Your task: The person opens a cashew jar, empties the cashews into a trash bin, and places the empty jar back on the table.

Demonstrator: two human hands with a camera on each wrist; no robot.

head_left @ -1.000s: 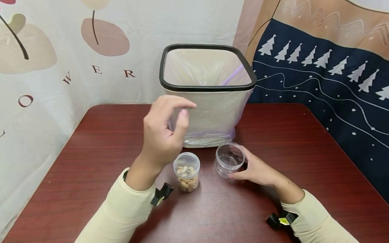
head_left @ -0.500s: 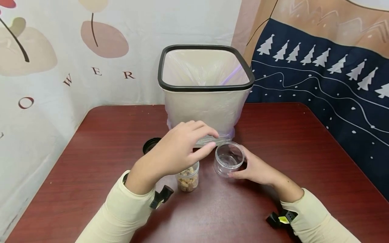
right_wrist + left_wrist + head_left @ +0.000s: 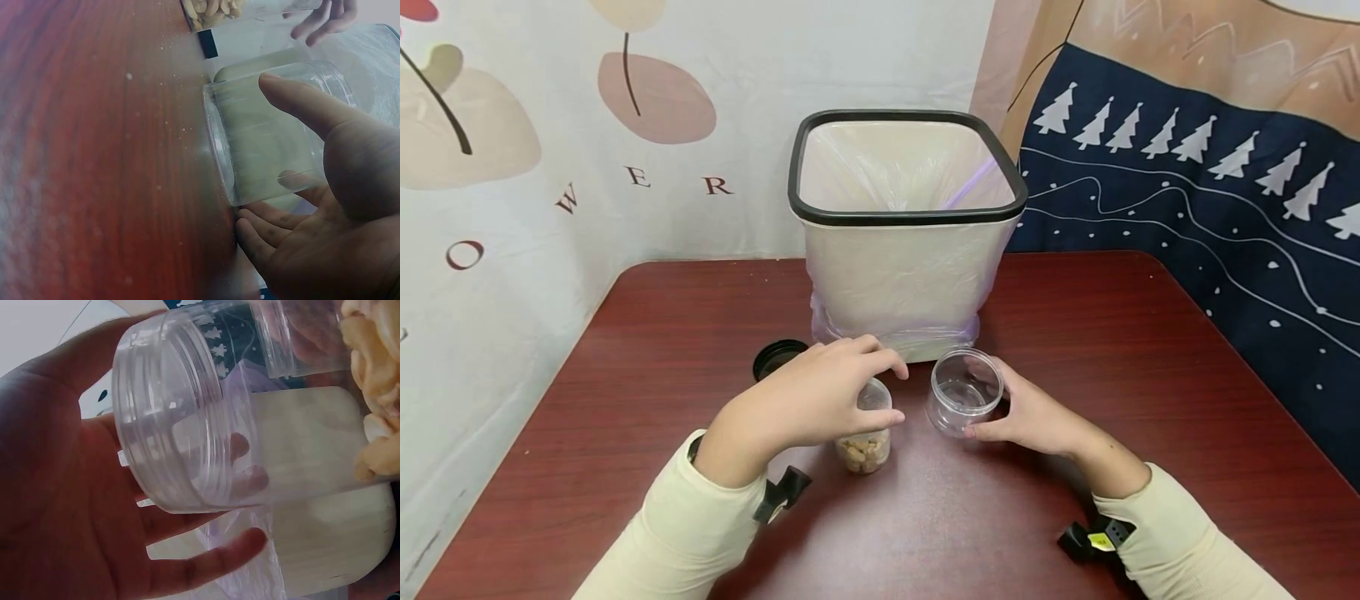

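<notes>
A small clear jar of cashews (image 3: 865,446) stands lidless on the dark red table (image 3: 662,333). My left hand (image 3: 880,392) comes over it and grips its upper part. In the left wrist view the jar's threaded mouth (image 3: 181,425) faces my palm, with the cashews (image 3: 375,394) at the right and my fingers (image 3: 206,562) curled under it. An empty clear jar (image 3: 964,392) stands just to the right. My right hand (image 3: 992,408) holds it from the side, with the thumb (image 3: 306,106) on its wall.
A beige bin (image 3: 910,250) with a black rim and a plastic liner stands right behind the jars. A black lid (image 3: 775,357) lies on the table left of my left hand. Patterned cloth hangs behind and along the right.
My left hand dropped from in front of the bin onto the cashew jar and now grips it. The right hand and the empty jar have not moved.
</notes>
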